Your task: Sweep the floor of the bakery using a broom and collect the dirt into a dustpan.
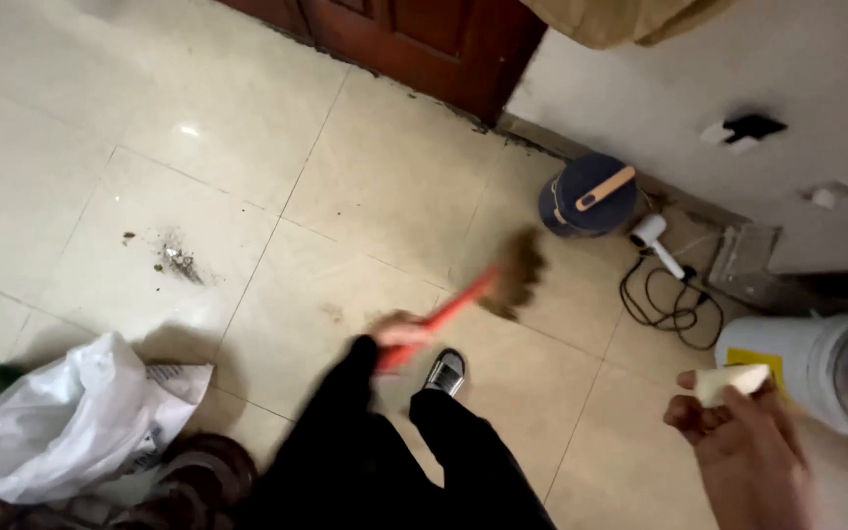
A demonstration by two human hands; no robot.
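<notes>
Small broom (483, 290), red-orange handle, brown bristle head, motion-blurred, slanting up and right above beige tiles. Left hand (399, 332) grips handle's lower end. Right hand (738, 432) pinches pale wedge-shaped piece (733, 381), possibly food.

A home — tiled floor (365, 177), wooden door (424, 39), hairdryer (658, 240).

Black sleeve (345, 393), black trousers (473, 461), grey slipper (446, 371)
</notes>
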